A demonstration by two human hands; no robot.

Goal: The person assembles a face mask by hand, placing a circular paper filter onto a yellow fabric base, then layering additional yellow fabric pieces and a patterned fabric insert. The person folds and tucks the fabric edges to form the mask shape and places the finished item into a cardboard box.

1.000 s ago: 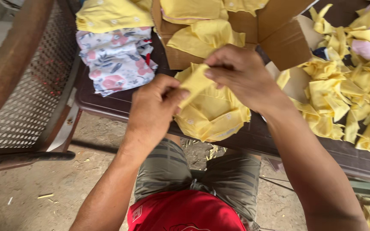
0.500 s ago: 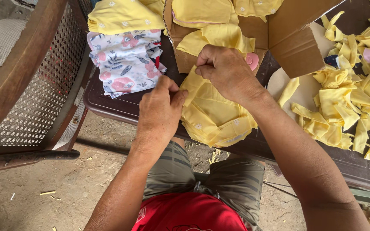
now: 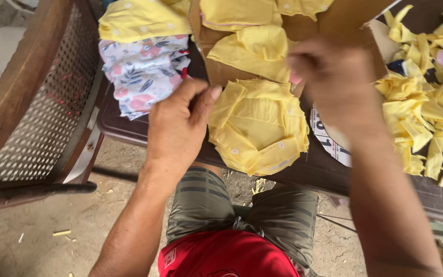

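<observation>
Left hand (image 3: 178, 131), fingers curled together, thumb touching the near edge of a stack of yellow fabric pieces (image 3: 257, 125) on the dark table (image 3: 129, 131). Right hand (image 3: 334, 77), blurred, grip indeterminate, just above the stack. Beyond: cardboard box (image 3: 355, 15), floral cloth (image 3: 144, 72).

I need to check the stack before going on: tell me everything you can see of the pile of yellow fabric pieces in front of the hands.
The pile of yellow fabric pieces is a loose stack of thin, soft-looking cloth cutouts with rounded edges and small white dots. It lies flat near the front edge of the dark table, just below the cardboard box. The layers are fanned unevenly. The left hand touches its left edge with the thumb; the right hand, blurred, is just above its upper right.
</observation>
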